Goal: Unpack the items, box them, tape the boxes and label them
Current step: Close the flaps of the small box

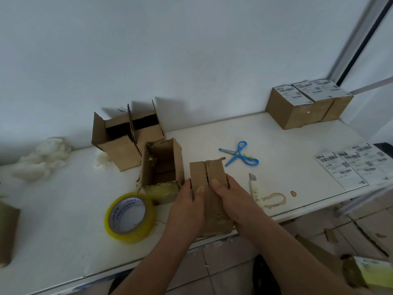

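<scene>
Brown corrugated cardboard is what both hands are busy with: a small cardboard box [209,196] stands at the near edge of the white table [63,209], its 2 top flaps folded down so they meet along a narrow seam. The left hand [188,207] grips the box's left side, fingers wrapped around the wall and thumb lying on the left flap. The right hand [235,201] does the same on the right side, thumb pressing the right flap just beside the seam. So both hands are closed around the box, holding its flaps down.

Just left of that box, nearly touching it, an open, torn cardboard box [161,167] stands with its flaps up and yellowish tape residue on its near wall. Behind it, by the wall, 2 more open cardboard boxes [127,133] stand side by side with flaps raised. A roll of clear yellowish packing tape [129,217] lies flat near the front edge, left of the hands. Crumpled white packing material [43,158] sits far to the left.

To the right of the held box lie blue plastic scissors [240,154] and, closer, a utility knife [255,188] with its blade out. Loose printed shipping labels [353,165] lie at the right edge. In the far right corner, 2 closed cardboard boxes [306,103] already carry labels on top.
</scene>
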